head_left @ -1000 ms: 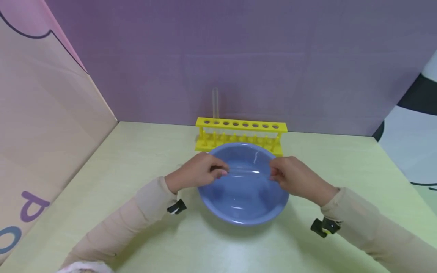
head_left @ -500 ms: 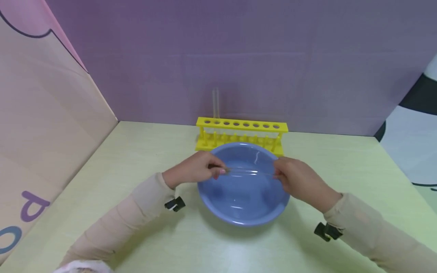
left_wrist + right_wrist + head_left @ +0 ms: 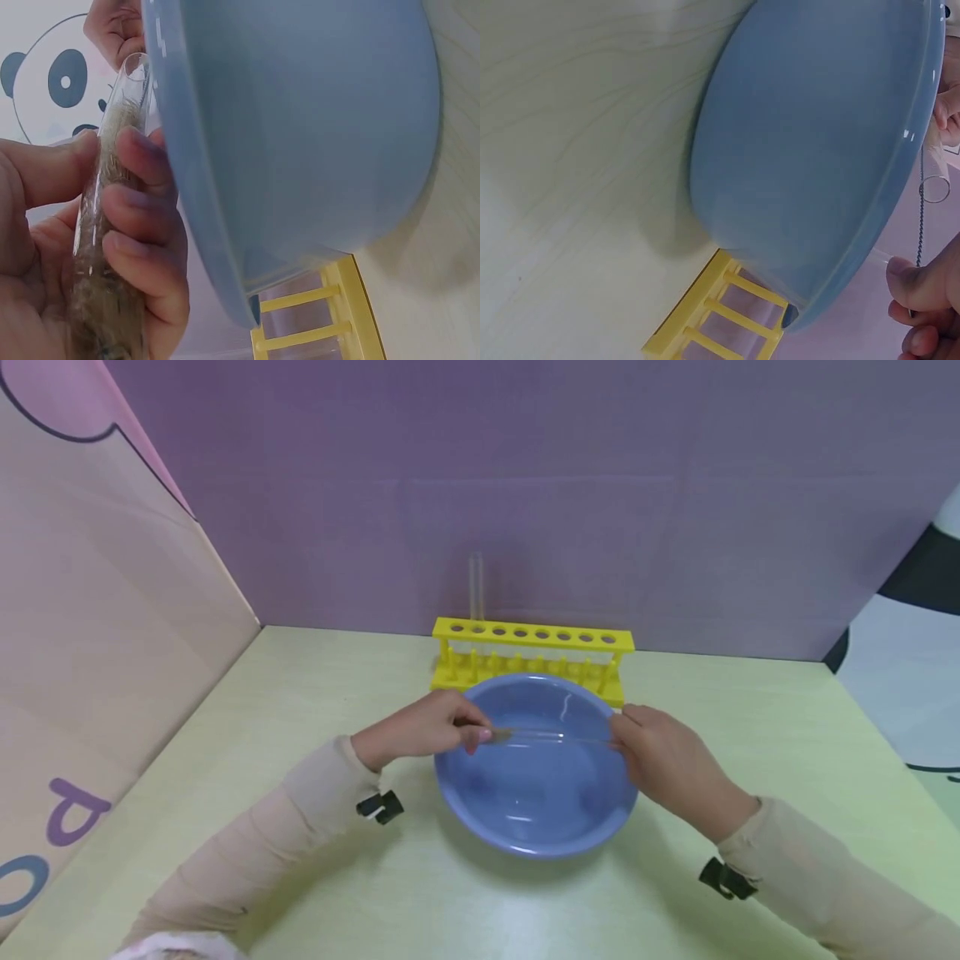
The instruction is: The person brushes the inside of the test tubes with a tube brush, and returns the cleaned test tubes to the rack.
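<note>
My left hand (image 3: 438, 724) grips a clear glass test tube (image 3: 90, 240), held roughly level over the blue basin (image 3: 525, 810). Inside the tube sit the pale bristles of a test tube brush (image 3: 120, 124), near its mouth in the left wrist view. The brush's thin twisted wire runs out through the tube's mouth (image 3: 934, 189). My right hand (image 3: 667, 764), at the basin's right rim, pinches that wire between thumb and fingers; the wire's far end is hidden in the hand.
Behind the basin stands a yellow test tube rack (image 3: 534, 633), close to the purple back wall (image 3: 540, 502). An upright clear tube (image 3: 476, 587) rises from a hole near the rack's left end. The basin stands on a pale wooden table (image 3: 337, 668).
My right hand has moved a little to the right and down, pulling the wire. Brush bristles now show past my left fingers. The left hand has shifted slightly left; basin and rack stay put.
</note>
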Available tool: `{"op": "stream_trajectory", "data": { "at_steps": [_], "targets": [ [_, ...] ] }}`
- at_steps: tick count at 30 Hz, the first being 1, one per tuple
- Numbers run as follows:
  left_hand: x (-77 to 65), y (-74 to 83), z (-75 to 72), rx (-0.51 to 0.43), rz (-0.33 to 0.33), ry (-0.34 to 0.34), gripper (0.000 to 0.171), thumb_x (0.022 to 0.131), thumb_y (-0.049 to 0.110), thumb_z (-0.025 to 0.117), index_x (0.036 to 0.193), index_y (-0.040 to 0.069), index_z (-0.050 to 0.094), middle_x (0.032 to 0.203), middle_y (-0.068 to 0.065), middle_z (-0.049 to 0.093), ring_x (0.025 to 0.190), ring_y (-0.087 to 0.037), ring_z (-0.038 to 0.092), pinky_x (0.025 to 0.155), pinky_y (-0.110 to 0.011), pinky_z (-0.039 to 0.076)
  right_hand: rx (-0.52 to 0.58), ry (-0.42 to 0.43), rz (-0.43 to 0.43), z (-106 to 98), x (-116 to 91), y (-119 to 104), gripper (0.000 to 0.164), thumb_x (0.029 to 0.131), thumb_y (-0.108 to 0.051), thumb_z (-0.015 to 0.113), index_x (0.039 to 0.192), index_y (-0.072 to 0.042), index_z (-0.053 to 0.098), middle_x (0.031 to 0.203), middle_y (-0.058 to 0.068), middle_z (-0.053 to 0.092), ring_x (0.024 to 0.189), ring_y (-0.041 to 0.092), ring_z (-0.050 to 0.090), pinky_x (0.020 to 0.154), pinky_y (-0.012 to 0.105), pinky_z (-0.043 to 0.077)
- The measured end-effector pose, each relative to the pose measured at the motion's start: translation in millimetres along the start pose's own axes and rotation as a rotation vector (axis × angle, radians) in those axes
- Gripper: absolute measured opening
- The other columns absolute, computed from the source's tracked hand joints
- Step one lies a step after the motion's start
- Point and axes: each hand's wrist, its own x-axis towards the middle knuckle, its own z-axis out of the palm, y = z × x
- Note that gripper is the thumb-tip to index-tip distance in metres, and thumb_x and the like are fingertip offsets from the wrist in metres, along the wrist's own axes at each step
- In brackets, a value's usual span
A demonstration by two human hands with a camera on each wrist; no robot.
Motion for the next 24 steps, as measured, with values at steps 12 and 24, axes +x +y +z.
{"op": "stream_trajectory", "data": {
  "at_steps": [12,24],
  "targets": [
    [-1.0,-2.0,-3.0,-0.059,-0.034,-0.038,0.021,0.095,0.009,0.053,0.100,0.000,0.071,0.069,-0.008,0.061,0.047,-0.010,0.035,0.046,-0.023,0.029,-0.069,0.064,-0.018,0.6,-8.0,1.0,0.029,0.064,0.009,0.080,0.076,-0.004,0.056,0.065,0.001,0.044,0.060,0.014,0.039,0.053,0.028,0.041],
    [-0.4,-5.5,-5.3,-0.076,-0.040,-0.051,0.021,0.096,0.009,0.052,0.098,-0.001,0.071,0.066,-0.006,0.059,0.048,-0.011,0.038,0.047,-0.023,0.030,-0.101,0.143,-0.084,2.6,-12.1,3.7,0.036,0.058,0.013,0.079,0.073,-0.005,0.052,0.064,0.001,0.041,0.059,0.014,0.036,0.052,0.028,0.037]
  ]
}}
